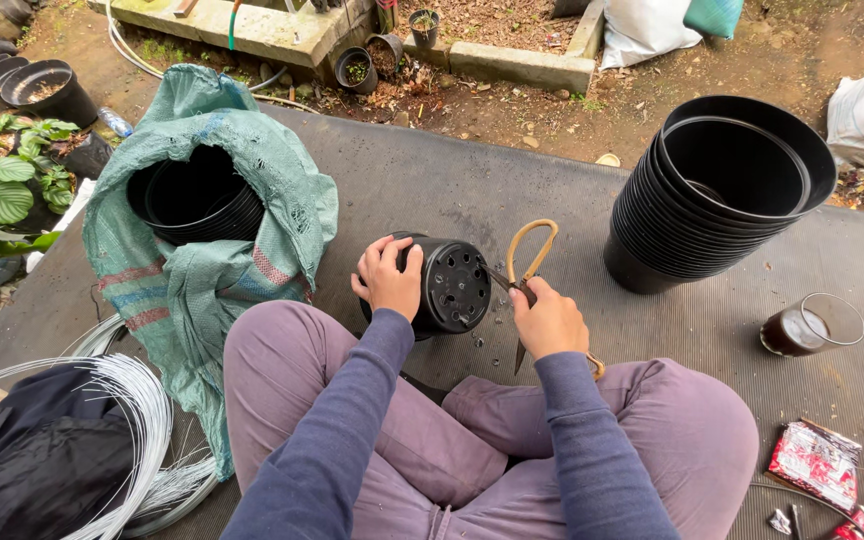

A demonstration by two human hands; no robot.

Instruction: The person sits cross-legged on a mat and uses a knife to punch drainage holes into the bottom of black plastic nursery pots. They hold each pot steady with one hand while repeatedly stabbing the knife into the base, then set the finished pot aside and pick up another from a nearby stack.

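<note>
I sit cross-legged on a dark grey mat (512, 190). My left hand (389, 277) grips a black plastic pot (449, 285) lying on its side over my knee, its perforated bottom facing right. My right hand (549, 320) holds scissors (527, 268) with tan loop handles, the tip pressed against the pot's bottom edge. Small black scraps lie on the mat just below the pot.
A green woven sack (214, 230) at left holds nested black pots. A tilted stack of black pots (717, 195) lies at right, with a glass of dark drink (810, 325) near it. Coiled wire (142, 420) lies at lower left, red packets (817, 462) at lower right, plants at far left.
</note>
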